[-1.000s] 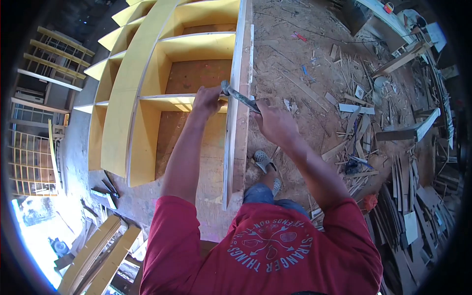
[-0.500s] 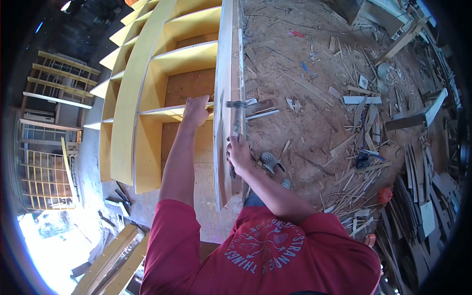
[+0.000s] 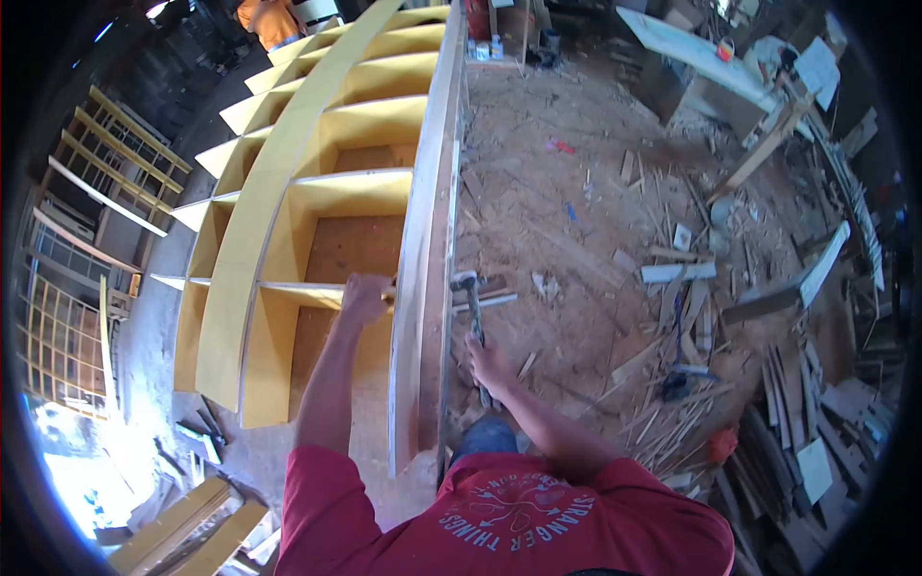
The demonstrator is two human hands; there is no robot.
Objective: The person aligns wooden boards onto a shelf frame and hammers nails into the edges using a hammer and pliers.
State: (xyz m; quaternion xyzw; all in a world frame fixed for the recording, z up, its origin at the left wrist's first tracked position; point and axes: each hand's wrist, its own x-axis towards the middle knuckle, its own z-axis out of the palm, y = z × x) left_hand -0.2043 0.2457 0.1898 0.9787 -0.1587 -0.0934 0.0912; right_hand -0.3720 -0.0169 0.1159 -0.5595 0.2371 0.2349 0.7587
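Note:
A curved wooden frame of yellow panels, divided by cross pieces, stretches away in front of me. A long pale side board runs along its right side. My left hand is closed inside the frame, where a yellow cross piece meets this board. Something small and dark shows by its fingertips, too hidden to name. On the other side of the board, my right hand grips a hammer by the handle. The hammer's head points up and stands just right of the board's outer face.
Wood scraps and strips litter the dirt floor at right, with stacked offcuts beyond. A long white-topped bench stands at the far right. Yellow grid frames lean at left. A person in orange is behind the frame.
The hammer has swung away from the side board to its right. My view has tilted upward, bringing the orange-clad person and far bench into sight. My left hand stays at the same joint.

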